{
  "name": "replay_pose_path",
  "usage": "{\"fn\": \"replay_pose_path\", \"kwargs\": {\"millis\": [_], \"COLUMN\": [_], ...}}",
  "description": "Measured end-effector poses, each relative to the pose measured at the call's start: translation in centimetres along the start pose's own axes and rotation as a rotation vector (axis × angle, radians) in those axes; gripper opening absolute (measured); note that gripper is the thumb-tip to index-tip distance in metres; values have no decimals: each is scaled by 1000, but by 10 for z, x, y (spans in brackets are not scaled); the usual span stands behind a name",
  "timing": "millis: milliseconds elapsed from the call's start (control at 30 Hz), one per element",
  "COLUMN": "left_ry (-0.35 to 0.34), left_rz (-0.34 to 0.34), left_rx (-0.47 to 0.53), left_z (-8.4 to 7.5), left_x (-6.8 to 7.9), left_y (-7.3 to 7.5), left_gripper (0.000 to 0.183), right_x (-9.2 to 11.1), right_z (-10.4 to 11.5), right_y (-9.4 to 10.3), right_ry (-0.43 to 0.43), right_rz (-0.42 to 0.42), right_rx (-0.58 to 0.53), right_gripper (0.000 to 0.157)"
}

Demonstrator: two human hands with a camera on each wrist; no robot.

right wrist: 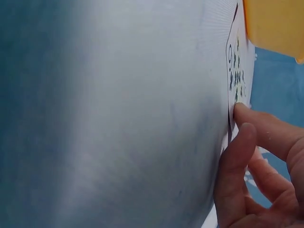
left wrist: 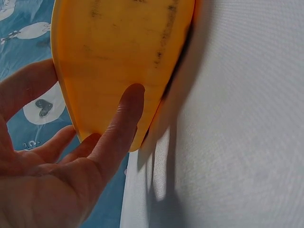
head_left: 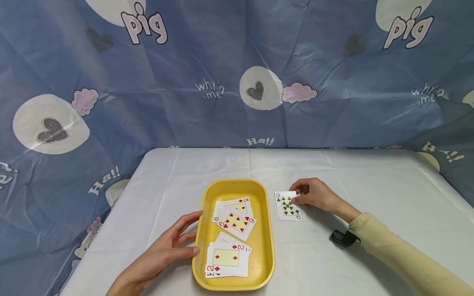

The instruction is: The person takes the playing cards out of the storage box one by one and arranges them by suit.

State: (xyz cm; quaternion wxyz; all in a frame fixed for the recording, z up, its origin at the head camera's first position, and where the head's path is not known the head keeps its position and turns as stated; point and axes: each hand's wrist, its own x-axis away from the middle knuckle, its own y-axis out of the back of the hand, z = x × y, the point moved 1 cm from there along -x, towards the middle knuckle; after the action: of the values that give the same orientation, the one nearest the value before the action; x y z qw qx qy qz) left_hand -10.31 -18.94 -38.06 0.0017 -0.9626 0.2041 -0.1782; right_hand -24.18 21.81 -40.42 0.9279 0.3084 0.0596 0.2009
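Observation:
A yellow tray (head_left: 269,246) stands on the white table, holding loose playing cards. My left hand (head_left: 166,246) is at its left side, fingers spread and extended, fingertips at the rim. In the left wrist view the thumb (left wrist: 130,102) lies against the tray's outer wall. Right of the tray is a nine of clubs (head_left: 286,207), face up. My right hand (head_left: 316,195) pinches this playing card at its right edge, and the right wrist view shows a fingertip (right wrist: 240,111) on the card's face.
Inside the tray, a two of diamonds (head_left: 226,258) tops a small pile near the front. Farther back lie a hearts card (head_left: 237,224) and a three of diamonds (head_left: 242,204), overlapping. A black strap piece (head_left: 342,238) hangs at the right wrist. Behind the table hangs a blue patterned cloth (head_left: 229,119).

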Motion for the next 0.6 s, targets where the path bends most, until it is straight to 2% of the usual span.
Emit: {"fn": "replay_pose_path", "kwargs": {"millis": [367,600], "left_ry": [-13,-18], "left_rz": [11,12], "left_rx": [0,2], "left_z": [1,1], "left_x": [-1,-1], "left_y": [0,0], "left_gripper": [78,78], "right_x": [3,3], "right_z": [-1,5], "right_y": [3,1], "right_ry": [-11,43], "right_rz": [3,-43], "right_rx": [-45,-83], "right_gripper": [31,31]}}
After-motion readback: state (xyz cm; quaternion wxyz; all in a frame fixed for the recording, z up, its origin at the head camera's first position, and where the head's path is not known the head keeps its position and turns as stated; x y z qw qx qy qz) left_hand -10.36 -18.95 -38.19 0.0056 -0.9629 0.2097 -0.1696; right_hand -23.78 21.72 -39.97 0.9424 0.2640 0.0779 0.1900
